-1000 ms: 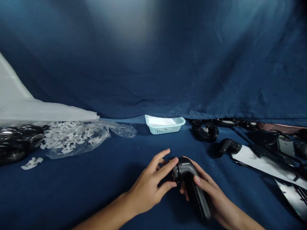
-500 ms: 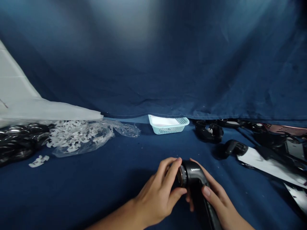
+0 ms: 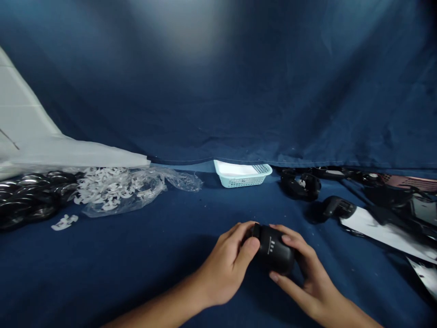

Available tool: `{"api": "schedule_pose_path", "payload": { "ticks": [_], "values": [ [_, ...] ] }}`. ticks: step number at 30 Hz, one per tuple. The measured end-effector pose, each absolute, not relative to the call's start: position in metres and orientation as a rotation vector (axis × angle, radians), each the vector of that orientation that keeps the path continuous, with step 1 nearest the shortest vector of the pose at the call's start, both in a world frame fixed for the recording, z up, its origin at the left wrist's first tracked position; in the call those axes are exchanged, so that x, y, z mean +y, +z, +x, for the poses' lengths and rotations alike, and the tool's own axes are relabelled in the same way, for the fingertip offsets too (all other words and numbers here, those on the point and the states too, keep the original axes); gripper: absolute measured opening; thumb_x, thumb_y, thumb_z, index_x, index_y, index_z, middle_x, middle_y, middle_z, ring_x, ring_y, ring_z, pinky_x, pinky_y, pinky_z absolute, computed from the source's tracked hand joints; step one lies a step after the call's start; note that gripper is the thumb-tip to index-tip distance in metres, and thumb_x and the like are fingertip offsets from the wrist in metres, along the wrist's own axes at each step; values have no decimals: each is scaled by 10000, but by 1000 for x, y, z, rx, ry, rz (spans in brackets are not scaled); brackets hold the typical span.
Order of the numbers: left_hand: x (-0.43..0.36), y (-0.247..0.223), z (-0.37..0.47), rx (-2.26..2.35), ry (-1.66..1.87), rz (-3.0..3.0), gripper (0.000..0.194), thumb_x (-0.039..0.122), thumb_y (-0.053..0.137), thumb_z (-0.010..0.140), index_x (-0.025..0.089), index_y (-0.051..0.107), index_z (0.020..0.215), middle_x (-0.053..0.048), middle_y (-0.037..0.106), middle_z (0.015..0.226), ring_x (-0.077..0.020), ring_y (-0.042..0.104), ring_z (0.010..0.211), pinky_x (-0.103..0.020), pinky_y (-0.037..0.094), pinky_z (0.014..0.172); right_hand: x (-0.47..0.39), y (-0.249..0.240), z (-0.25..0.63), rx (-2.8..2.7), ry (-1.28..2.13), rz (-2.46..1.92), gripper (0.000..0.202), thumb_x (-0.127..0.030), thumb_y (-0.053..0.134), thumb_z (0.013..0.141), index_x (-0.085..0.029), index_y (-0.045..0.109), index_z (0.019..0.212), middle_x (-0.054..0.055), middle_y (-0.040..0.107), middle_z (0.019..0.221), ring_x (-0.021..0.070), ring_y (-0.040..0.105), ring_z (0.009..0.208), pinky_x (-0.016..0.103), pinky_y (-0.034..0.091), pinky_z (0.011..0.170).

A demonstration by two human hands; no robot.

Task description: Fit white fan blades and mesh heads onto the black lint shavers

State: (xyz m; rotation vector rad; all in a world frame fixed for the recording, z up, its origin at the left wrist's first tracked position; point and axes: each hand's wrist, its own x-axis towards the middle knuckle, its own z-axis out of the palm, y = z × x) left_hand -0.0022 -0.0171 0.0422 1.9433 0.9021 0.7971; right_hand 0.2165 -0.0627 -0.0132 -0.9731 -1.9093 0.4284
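Observation:
Low in the middle of the view, both hands hold a black angled handheld device (image 3: 276,250). Its rounded body shows a few small light marks, and the handle is out of sight. My left hand (image 3: 227,264) closes round the left end, thumb on top, hiding most of the ridged ring there. On the other side, my right hand (image 3: 309,273) grips the body with its thumb at the lower edge and fingers along the top right. The device is held above the blue cloth (image 3: 143,269).
A light blue basket (image 3: 244,182) stands at the back. To the left lie a clear bag of white plastic parts (image 3: 109,187), one loose white part (image 3: 64,222) and shiny black parts (image 3: 30,196). On the right are black parts (image 3: 300,184), another black angled piece (image 3: 337,207) and white sheets (image 3: 378,225).
The device has been turned: its handle pointed down toward me before, and now a rounded, marked face shows. My right hand has shifted from the handle to the body.

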Motion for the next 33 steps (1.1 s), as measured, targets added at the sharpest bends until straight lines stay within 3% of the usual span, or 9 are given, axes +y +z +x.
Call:
{"api": "schedule_pose_path", "payload": {
  "ticks": [2, 5, 11, 14, 18, 21, 23, 29, 33],
  "values": [
    [-12, 48, -1, 892, 684, 1746, 467, 536, 336, 993, 169, 606, 1095, -68, 666, 964, -191, 638, 846, -330, 527, 800, -57, -9, 220, -2031, 229, -850, 592, -10, 540, 849, -281, 400, 1356, 117, 400, 1474, 331, 392, 1379, 581, 381, 1094],
    [-3, 51, -1, 905, 534, 1588, 546, 623, 338, 953, 155, 572, 798, 22, 546, 618, -104, 528, 507, -238, 466, 532, -51, -2, 222, -2188, -68, -763, 556, 75, 487, 805, -266, 515, 1242, 77, 391, 1480, 354, 370, 1377, 672, 261, 1107],
    [6, 50, -6, 910, 323, 1404, 592, 701, 379, 890, 151, 567, 778, 33, 520, 534, -75, 423, 356, -188, 340, 337, -51, 6, 223, -2372, -340, -687, 593, 61, 492, 789, -311, 567, 1245, 13, 247, 1584, 381, 282, 1404, 694, 166, 1094],
    [7, 56, -11, 855, 319, 1345, 530, 660, 455, 889, 148, 591, 901, 28, 540, 626, -79, 478, 452, -198, 409, 416, -51, 4, 224, -2331, -264, -736, 715, 58, 505, 794, -331, 448, 1391, 31, 259, 1573, 356, 340, 1372, 648, 257, 1078],
    [8, 70, -17, 627, 414, 1378, 450, 448, 647, 876, 199, 550, 1238, -37, 605, 932, -136, 596, 772, -263, 510, 663, -57, -5, 225, -2147, 9, -835, 864, -39, 634, 827, -347, 216, 1517, 63, 309, 1542, 322, 435, 1326, 508, 441, 1027],
    [4, 77, -17, 538, 527, 1521, 483, 286, 720, 844, 247, 545, 1292, -60, 603, 1146, -186, 596, 992, -323, 503, 844, -65, -11, 221, -1944, 284, -993, 816, -241, 686, 858, -333, 220, 1522, 60, 398, 1514, 300, 473, 1327, 427, 462, 1062],
    [1, 77, -16, 617, 630, 1641, 525, 267, 744, 828, 267, 539, 1312, -49, 616, 1182, -200, 590, 1054, -359, 472, 941, -69, -11, 215, -1763, 526, -1084, 739, -355, 639, 897, -332, 240, 1518, 51, 479, 1475, 277, 518, 1304, 378, 488, 1045],
    [-6, 68, -11, 745, 766, 1901, 568, 313, 742, 833, 267, 518, 1353, -39, 626, 1192, -187, 610, 1014, -344, 485, 947, -69, 2, 203, -1472, 942, -1085, 644, -478, 603, 904, -324, 348, 1475, 52, 608, 1371, 296, 481, 1339, 389, 525, 998],
    [-10, 67, -9, 777, 776, 1979, 519, 335, 621, 918, 254, 451, 1402, -52, 567, 1259, -180, 589, 1023, -322, 500, 914, -68, 1, 207, -1520, 961, -1070, 636, -441, 574, 931, -321, 299, 1492, 67, 526, 1452, 289, 494, 1331, 391, 515, 1012]
  ]
}}
